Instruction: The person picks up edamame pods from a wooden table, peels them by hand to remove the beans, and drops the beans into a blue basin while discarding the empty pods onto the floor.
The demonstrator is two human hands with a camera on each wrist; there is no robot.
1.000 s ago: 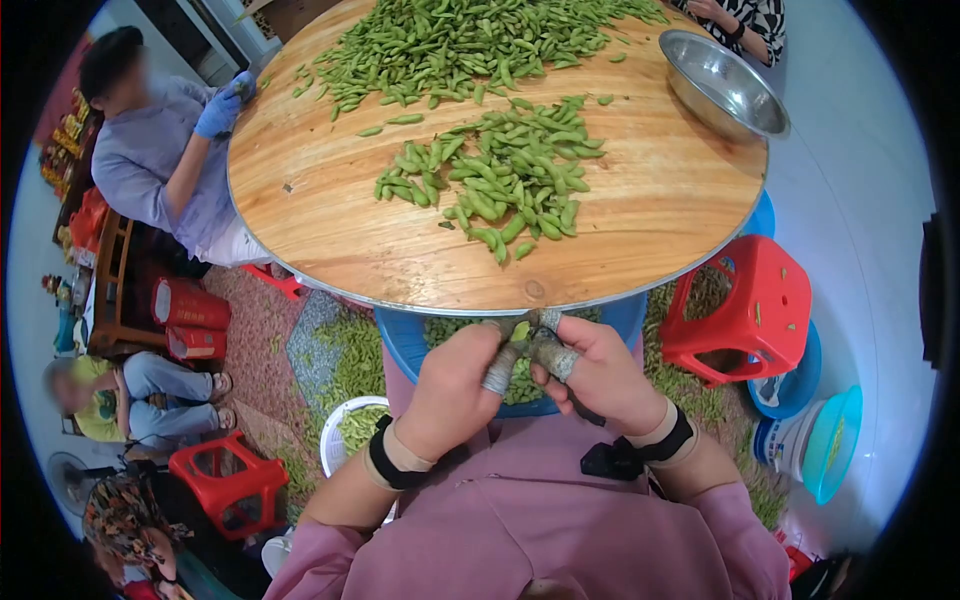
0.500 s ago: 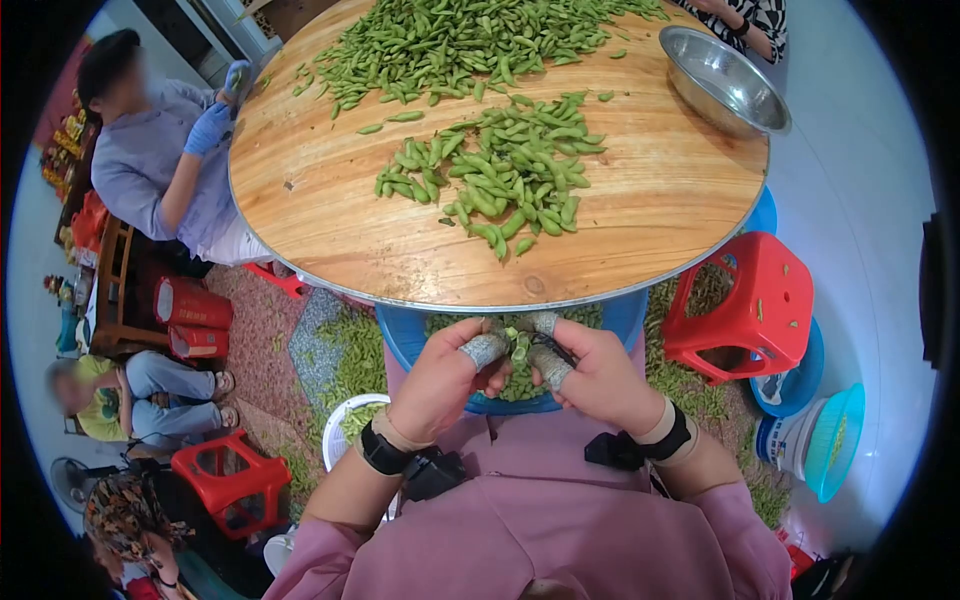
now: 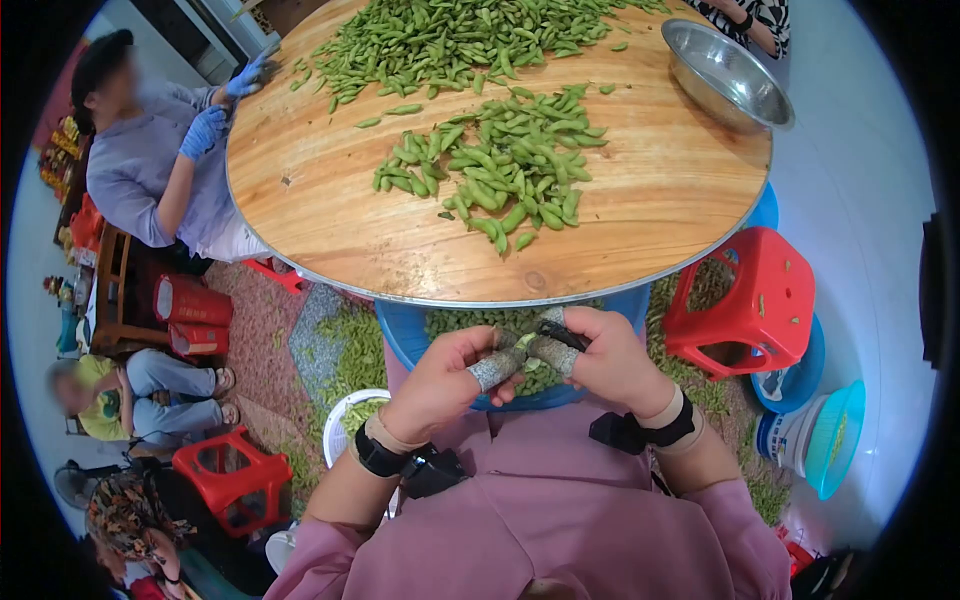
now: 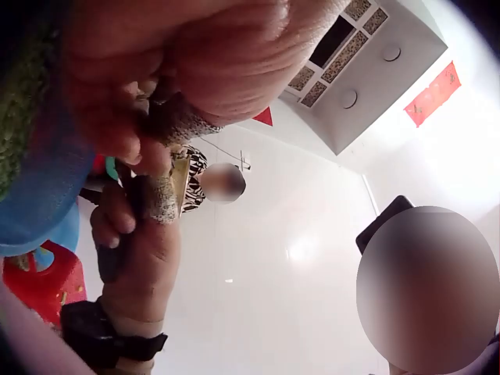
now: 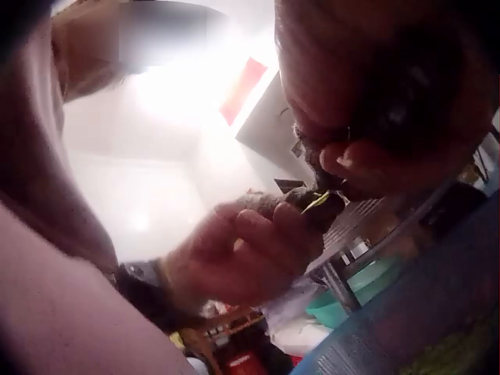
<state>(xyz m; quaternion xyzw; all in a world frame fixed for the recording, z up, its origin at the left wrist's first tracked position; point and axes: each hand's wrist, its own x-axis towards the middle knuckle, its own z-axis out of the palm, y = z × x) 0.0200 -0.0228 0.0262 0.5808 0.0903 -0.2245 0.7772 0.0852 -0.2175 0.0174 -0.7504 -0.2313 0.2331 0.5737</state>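
Between the tips of both hands is a green edamame pod point(image 3: 527, 342), split and pale at one spot. The left hand point(image 3: 437, 378) pinches it from one side, with grey tape wrapped round its thumb. From the other side the right hand point(image 3: 618, 358) pinches it, also with wrapped fingers and a dark strip across them. In the right wrist view a sliver of the pod point(image 5: 317, 202) shows between the fingers. Both hands are over a blue basin point(image 3: 398, 345) of shelled green beans point(image 3: 460, 323), just below the table edge.
The round wooden table point(image 3: 330, 235) bears a small pod heap point(image 3: 515, 165), a large pod heap point(image 3: 450, 45) and a steel bowl point(image 3: 725, 75). A red stool point(image 3: 760, 300) stands at right, a white basket point(image 3: 340, 425) at left. A gloved person point(image 3: 150, 170) sits across.
The hands have shifted slightly and turned about the pod, which shows more split than a second ago. The person at left has moved their gloved hands apart.
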